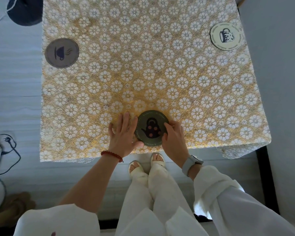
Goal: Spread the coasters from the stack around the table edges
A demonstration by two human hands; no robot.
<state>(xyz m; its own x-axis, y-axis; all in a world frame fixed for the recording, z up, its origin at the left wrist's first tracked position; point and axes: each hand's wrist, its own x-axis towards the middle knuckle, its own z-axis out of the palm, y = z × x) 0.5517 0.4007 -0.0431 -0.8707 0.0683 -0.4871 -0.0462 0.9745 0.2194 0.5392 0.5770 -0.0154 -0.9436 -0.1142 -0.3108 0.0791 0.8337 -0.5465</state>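
— Two hands, doing what?
— Right hand (173,137) fingers (167,125) pinch the green coaster (151,128) rim; left hand (123,133) lies spread flat beside it.
— Where?
— Near counter (143,74) edge. Grey coaster (62,52) left, white coaster (226,37) right.

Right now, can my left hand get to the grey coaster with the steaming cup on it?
Probably yes. The left hand lies flat beside the teapot coaster, holding nothing, and only bare tablecloth lies between it and the grey coaster by the left edge. It looks like a stretch, though.
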